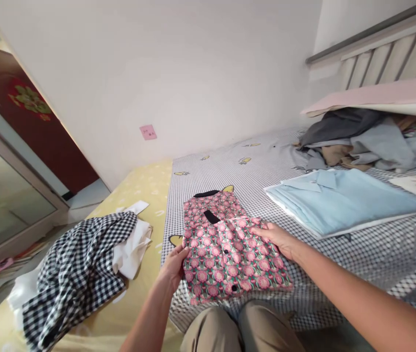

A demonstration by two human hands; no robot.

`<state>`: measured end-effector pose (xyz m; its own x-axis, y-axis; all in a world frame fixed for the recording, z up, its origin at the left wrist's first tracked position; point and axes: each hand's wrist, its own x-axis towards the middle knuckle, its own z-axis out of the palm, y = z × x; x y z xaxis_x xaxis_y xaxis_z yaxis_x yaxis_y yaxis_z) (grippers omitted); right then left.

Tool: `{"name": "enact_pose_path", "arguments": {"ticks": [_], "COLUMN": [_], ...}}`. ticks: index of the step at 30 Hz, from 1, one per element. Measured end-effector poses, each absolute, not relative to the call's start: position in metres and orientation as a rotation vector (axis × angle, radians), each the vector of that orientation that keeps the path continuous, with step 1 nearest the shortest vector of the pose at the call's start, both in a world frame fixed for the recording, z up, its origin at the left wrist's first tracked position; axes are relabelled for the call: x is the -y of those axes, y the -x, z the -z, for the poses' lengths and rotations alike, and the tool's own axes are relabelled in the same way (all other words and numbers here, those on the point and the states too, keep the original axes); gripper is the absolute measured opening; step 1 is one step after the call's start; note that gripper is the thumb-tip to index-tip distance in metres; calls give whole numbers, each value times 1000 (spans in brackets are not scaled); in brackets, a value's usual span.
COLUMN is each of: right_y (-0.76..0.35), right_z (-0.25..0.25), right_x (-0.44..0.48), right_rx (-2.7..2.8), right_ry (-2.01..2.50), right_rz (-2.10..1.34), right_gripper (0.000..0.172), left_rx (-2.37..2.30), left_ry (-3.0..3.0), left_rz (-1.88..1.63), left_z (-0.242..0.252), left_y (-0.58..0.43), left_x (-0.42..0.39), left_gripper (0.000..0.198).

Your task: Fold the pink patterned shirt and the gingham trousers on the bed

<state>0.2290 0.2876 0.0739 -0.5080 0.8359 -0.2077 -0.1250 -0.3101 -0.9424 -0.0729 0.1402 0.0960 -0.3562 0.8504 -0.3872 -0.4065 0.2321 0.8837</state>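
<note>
A pink floral shirt [235, 264] with dark buttons and black trim lies folded in front of me on the checked bedding. Its upper part, with a black collar [207, 194], extends out flat beyond the folded front. My left hand [174, 264] grips the shirt's left edge, its fingers partly hidden by the cloth. At the opposite edge, my right hand [276, 238] holds the fabric, with some fingers resting on top and others out of sight.
Folded light blue shirts [358, 200] lie at right. A black-and-white checked garment [83, 264] with white cloth [133, 249] is heaped on the yellow sheet [145, 195] at left. Crumpled grey clothes [387, 144] sit at far right under a pink board [380, 95]. A wall [211, 73] rises behind.
</note>
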Motion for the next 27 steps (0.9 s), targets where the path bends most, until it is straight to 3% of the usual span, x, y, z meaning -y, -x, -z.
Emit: {"name": "enact_pose_path", "arguments": {"ticks": [5, 9, 11, 13, 18, 22, 27], "right_y": [-222, -213, -201, -182, -139, -131, -135], "right_z": [-74, -102, -118, -126, -93, -62, -58], "right_x": [-297, -304, -299, -287, -252, -246, -252], "right_rx": [1539, 1969, 2110, 2271, 2754, 2784, 2817], "right_ry": [1054, 1379, 1350, 1173, 1072, 1168, 1150], "right_rz": [-1632, -818, -401, -204, -249, -138, -160], "right_gripper": [42, 57, 58, 53, 51, 54, 55], "left_rx": [-1405, -1417, -1411, -1404, -1441, -1469, -1522], "left_ry": [-413, -409, -422, -443, -492, -545, -647], "left_rz": [-1432, -1403, -1409, -1414, -1369, -1322, -1409], "left_z": [-93, -94, -93, -92, -84, -72, -60], "left_y": [69, 65, 63, 61, 60, 52, 36], "left_x": [-130, -123, -123, -124, -111, -83, -60], "left_gripper": [32, 38, 39, 39, 57, 68, 77]}}
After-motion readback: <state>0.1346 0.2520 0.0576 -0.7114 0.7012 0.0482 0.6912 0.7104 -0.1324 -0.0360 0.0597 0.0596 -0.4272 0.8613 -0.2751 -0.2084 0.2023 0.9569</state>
